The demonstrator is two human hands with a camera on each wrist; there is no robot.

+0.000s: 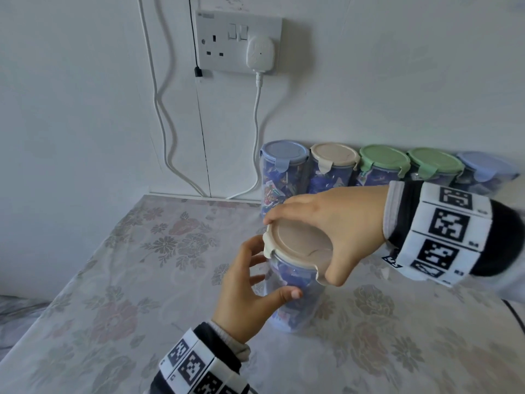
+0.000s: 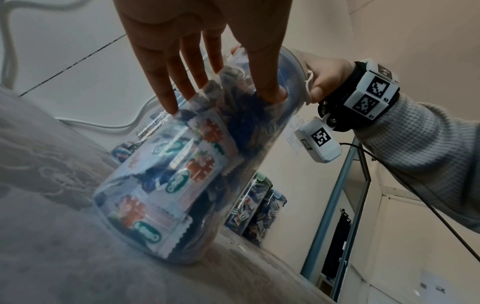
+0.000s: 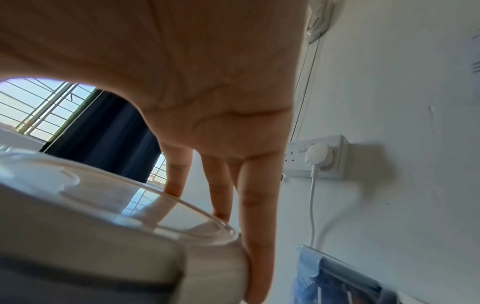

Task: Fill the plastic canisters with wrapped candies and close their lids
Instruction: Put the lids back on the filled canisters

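Two hands on one candy-filled canister at the middle of the bench.

One clear canister (image 1: 295, 294) packed with wrapped candies (image 2: 197, 164) stands upright on the floral-clothed bench (image 1: 113, 280). Left hand (image 1: 250, 291), at 7 o'clock of it, grasps its clear wall with the thumb in front and the fingers (image 2: 166, 82) behind. Right hand (image 1: 335, 223), reaching in from 3 o'clock, grasps the beige lid (image 1: 298, 245), thumb on the near latch and fingertips over the far rim. Five closed, filled canisters (image 1: 332, 166) line the wall at 12 to 2 o'clock, lids blue, beige, green, green, blue. Higher, at 11 o'clock, a white plug (image 1: 260, 51) sits in the wall socket (image 1: 221, 38).
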